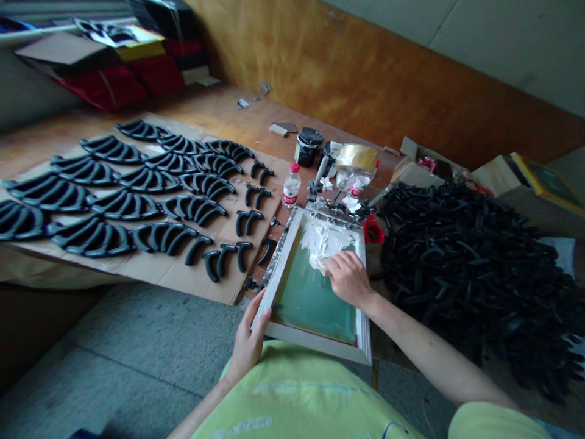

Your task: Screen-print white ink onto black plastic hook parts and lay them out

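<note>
A screen-printing frame point(315, 299) with green mesh and pale edges lies tilted in front of me, its far end by a metal clamp point(338, 210). My left hand point(249, 341) grips the frame's left edge near its lower corner, thumb on top. Over the upper part of the mesh my right hand point(347, 277) is closed, fingers together and pressed down at the edge of a smear of white paste point(322, 241). Whatever sits in those fingers is hidden. Left of the frame, black curved handle-like parts point(222, 259) lie on a cardboard sheet point(228, 289).
A large heap of black parts point(466, 286) rises on the right. Behind the frame stand a red-capped bottle point(291, 188), a black-lidded jar point(308, 146) and a tape roll point(356, 157). Red boxes point(114, 82) sit at the back left, against a wooden board point(365, 79).
</note>
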{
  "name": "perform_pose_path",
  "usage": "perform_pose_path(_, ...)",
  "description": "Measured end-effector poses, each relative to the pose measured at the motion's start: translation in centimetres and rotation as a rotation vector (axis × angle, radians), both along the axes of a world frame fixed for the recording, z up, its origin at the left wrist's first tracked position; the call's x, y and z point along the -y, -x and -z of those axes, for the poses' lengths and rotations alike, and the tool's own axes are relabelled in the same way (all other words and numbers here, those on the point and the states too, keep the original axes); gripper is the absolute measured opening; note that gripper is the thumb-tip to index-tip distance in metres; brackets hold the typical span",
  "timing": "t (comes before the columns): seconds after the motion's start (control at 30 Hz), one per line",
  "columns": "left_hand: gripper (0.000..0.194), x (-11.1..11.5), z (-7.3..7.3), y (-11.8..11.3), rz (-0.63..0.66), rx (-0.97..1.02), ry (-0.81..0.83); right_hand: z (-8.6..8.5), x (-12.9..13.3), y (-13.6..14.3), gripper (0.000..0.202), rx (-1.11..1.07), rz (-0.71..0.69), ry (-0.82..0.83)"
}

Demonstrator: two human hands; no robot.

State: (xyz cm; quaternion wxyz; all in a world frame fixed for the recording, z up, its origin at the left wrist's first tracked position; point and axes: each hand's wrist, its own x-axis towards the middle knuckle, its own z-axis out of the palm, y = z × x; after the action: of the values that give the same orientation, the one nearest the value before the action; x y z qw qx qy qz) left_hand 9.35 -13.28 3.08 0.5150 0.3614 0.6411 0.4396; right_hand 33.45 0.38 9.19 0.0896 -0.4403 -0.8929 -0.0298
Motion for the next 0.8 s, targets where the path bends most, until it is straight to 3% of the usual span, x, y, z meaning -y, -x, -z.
perform_pose_path(0.13, 0.062, 0.0, -0.1, 0.1, 0.008, -0.009, 0.009, 1.5, -3.2, 0.4, 0.018, 0.019, 0.117, -0.028)
perform_pose_path(0.27, 0.061, 0.1, 0.0, 0.1, 0.008, -0.010, 0.015, 1.8, -6.6, -1.8, 0.019, -0.024, 0.169, -0.029)
perform_pose_path(0.4, 0.062, 0.0, 0.1, 0.1, 0.008, -0.005, 0.021, 1.6, -5.5, -6.1, 0.021, -0.121, 0.227, -0.043)
perform_pose_path(0.53, 0.059, 0.0, 0.3, 0.1, 0.003, -0.014, 0.011, 2.9, -5.1, -8.9, 0.025, -0.227, 0.270, -0.025)
perform_pose_path(0.8, 0.061, 0.1, 0.4, 0.1, -0.001, -0.006, 0.014, 5.0, -7.7, -5.7, 0.042, -0.374, 0.166, -0.007)
